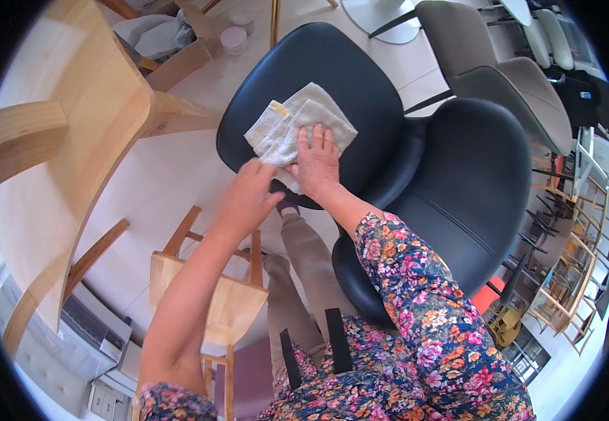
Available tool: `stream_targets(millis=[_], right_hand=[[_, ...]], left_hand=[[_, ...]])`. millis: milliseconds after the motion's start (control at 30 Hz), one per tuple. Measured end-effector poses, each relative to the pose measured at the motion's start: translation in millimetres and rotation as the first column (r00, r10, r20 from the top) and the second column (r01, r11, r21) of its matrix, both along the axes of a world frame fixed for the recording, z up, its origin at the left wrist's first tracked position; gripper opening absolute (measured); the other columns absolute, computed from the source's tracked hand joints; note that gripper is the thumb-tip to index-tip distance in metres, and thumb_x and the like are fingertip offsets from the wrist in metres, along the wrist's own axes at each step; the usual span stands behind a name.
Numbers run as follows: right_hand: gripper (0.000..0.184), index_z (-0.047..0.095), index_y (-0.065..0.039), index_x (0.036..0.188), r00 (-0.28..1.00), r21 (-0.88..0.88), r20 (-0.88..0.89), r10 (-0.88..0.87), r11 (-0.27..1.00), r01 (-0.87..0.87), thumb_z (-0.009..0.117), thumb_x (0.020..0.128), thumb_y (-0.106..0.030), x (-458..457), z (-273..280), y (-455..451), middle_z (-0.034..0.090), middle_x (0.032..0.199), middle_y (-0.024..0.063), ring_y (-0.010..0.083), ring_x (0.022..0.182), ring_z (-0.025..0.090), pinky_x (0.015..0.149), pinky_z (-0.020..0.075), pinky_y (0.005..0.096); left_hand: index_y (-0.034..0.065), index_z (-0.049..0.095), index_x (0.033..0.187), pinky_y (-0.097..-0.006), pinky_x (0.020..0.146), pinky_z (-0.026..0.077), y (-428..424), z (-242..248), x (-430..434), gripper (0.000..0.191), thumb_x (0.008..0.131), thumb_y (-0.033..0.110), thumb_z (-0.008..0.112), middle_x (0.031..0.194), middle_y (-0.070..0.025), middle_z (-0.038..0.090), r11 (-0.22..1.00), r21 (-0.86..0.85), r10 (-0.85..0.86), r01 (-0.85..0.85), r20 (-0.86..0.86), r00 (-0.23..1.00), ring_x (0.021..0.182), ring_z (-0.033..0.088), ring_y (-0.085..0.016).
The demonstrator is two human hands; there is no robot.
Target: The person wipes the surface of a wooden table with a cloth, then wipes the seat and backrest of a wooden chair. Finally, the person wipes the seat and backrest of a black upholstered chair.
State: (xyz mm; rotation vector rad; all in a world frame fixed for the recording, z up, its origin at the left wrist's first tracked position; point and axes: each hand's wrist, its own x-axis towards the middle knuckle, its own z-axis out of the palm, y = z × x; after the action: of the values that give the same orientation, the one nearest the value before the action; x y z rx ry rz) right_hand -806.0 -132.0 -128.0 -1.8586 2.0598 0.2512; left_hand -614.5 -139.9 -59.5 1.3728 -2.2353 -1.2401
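Observation:
A folded pale terry cloth (331,108) with a small yellow tag lies on the black leather-like seat (304,58) of a chair. My right hand (319,163) holds the cloth down against the seat, fingers spread over it and thumb at its near edge. My left hand (252,194), slightly blurred, is at the cloth's lower left corner, by the seat's edge. Its fingers are curled; whether they pinch the cloth I cannot tell. The chair's padded black backrest (457,205) curves away to the right, beside my right forearm.
A light wooden table or chair panel (89,105) with stout legs fills the left side. Below it stands a small wooden chair (231,308). An open cardboard box (183,66) sits on the floor at upper left. Grey-brown upholstered chairs (457,42) stand at upper right.

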Motion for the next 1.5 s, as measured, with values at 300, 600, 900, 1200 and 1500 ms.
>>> stream_targets(millis=[300,600,900,1200,1500], right_hand=[[0.089,0.035,-0.014,0.16,0.99,-0.185,0.143,0.004,0.982,0.023,0.078,0.088,-0.041,-3,-20,27,0.024,0.167,0.0212,0.0419,0.154,0.021,0.123,0.0223,0.0572],[0.096,0.023,-0.016,0.162,0.981,-0.237,0.192,0.03,0.971,0.017,0.078,0.088,-0.044,-8,-25,31,0.018,0.166,0.0188,0.0393,0.156,0.014,0.124,0.0146,0.0573],[0.1,0.024,-0.017,0.162,0.981,-0.245,0.189,0.037,0.969,0.011,0.08,0.084,-0.047,-11,-29,30,0.019,0.166,0.0173,0.0386,0.156,0.016,0.123,0.0142,0.0574],[0.097,0.025,-0.023,0.161,0.981,-0.214,0.195,0.0,0.976,0.043,0.077,0.085,-0.054,-8,-31,30,0.018,0.167,0.0139,0.0344,0.157,0.011,0.124,0.0103,0.0551],[0.09,0.03,-0.026,0.159,0.99,-0.181,0.124,-0.061,0.98,0.083,0.073,0.088,-0.061,-4,-22,32,0.017,0.166,0.0109,0.0311,0.158,0.01,0.128,0.008,0.0511]], left_hand=[[0.0081,0.06,0.103,-0.0482,0.093,0.052,-38,-98,-42,0.049,0.065,0.008,0.09,0.113,-0.0194,0.06,0.985,0.149,-0.109,0.086,0.153,0.982,0.11,0.06,-0.043],[0.0107,0.06,0.108,-0.0472,0.1,0.053,-65,-74,-57,0.043,0.073,0.005,0.085,0.123,-0.0161,0.058,0.92,0.383,-0.209,0.083,0.3,0.931,0.124,0.057,-0.039],[0.0096,0.058,0.105,-0.0485,0.099,0.052,-63,-76,-60,0.042,0.073,0.001,0.083,0.12,-0.0178,0.058,0.93,0.361,-0.188,0.076,0.288,0.939,0.119,0.057,-0.042],[0.0067,0.056,0.098,-0.0487,0.092,0.051,-65,-79,-58,0.05,0.062,0.005,0.09,0.108,-0.0188,0.06,0.949,0.296,-0.199,0.109,0.295,0.934,0.108,0.06,-0.042],[0.0082,0.055,0.102,-0.0498,0.09,0.051,-62,-85,-59,0.049,0.066,0.002,0.088,0.107,-0.0179,0.057,0.942,0.3,-0.239,0.15,0.287,0.928,0.104,0.059,-0.042]])
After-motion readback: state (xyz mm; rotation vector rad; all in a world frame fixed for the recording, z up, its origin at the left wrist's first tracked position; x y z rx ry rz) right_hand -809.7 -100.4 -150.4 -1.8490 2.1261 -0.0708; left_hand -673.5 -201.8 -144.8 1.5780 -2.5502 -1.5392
